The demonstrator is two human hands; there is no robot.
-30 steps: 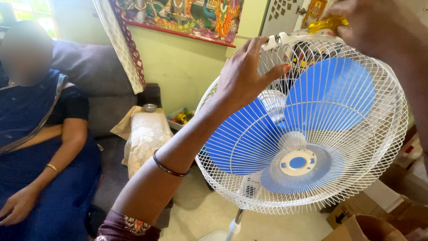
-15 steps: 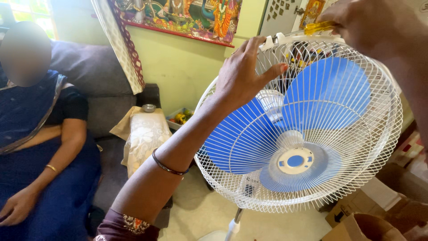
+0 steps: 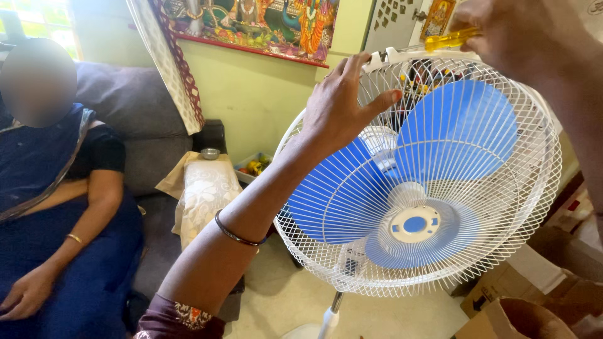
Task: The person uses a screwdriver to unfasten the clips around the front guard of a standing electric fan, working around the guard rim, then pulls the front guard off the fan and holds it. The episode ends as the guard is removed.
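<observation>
A pedestal fan with a white wire grille (image 3: 502, 207) and blue blades (image 3: 458, 129) stands in front of me. My left hand (image 3: 342, 107) lies flat against the upper left of the grille, fingers spread, steadying it. My right hand (image 3: 521, 37) is at the top right, gripping a screwdriver with a yellow handle (image 3: 449, 41). Its shaft points left to the white clip (image 3: 389, 58) at the top of the grille rim. The fan's white pole (image 3: 331, 314) runs down to the floor.
Another person in dark blue sits on a grey sofa (image 3: 135, 119) at the left. A cloth-covered bundle (image 3: 204, 188) with a small steel bowl (image 3: 210, 153) stands beside the sofa. Cardboard boxes (image 3: 512, 314) sit at the lower right. A picture (image 3: 264, 25) hangs on the green wall.
The view has shifted slightly. Both hands stay on the fan's top, the screwdriver still at the clip.
</observation>
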